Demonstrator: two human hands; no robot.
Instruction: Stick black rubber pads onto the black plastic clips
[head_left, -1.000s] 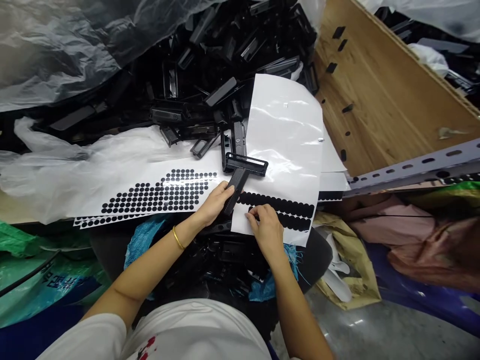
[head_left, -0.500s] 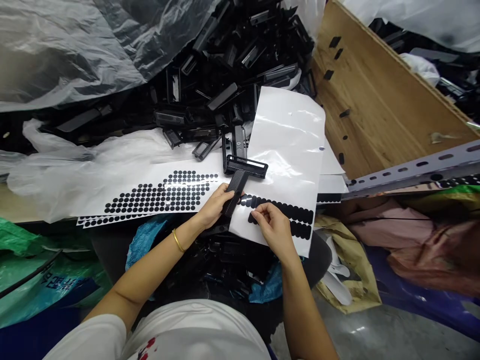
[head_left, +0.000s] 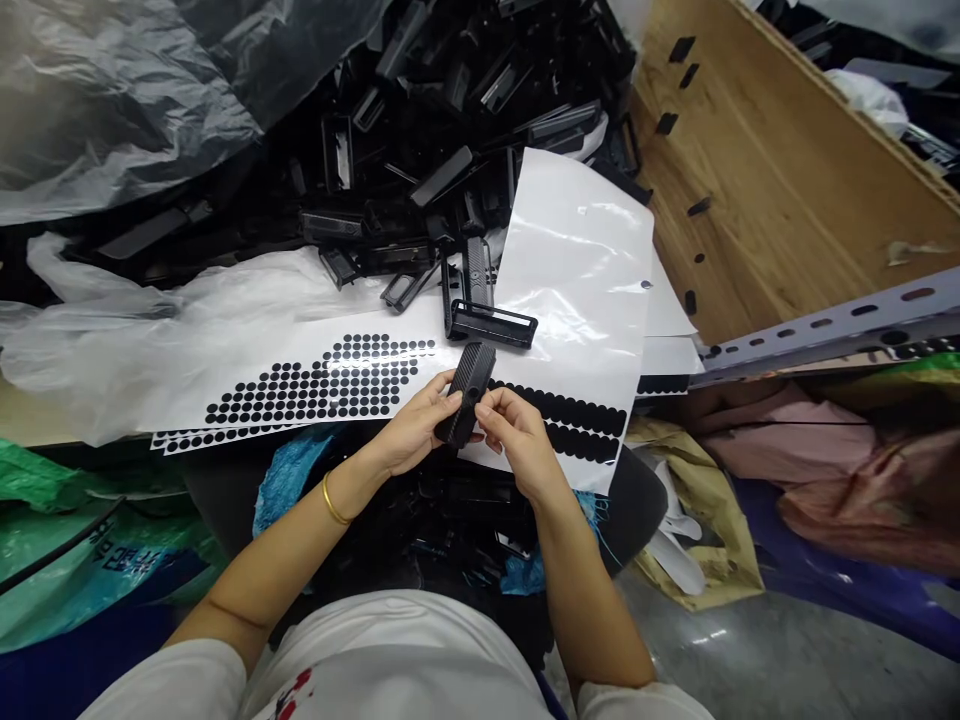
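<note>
Since the earlier frame the right hand [head_left: 517,440] has left the row of black dots on the white sticker sheet [head_left: 577,290] and come up to the black ribbed part [head_left: 465,392], where its pinched fingertips now touch the part's near end. The left hand [head_left: 412,430] wraps its fingers around that part from the left, holding it tilted just above the sheet's near edge. A black frame piece [head_left: 491,325] lies on the sheet just beyond. Behind it spreads the pile of black plastic parts [head_left: 450,100].
</note>
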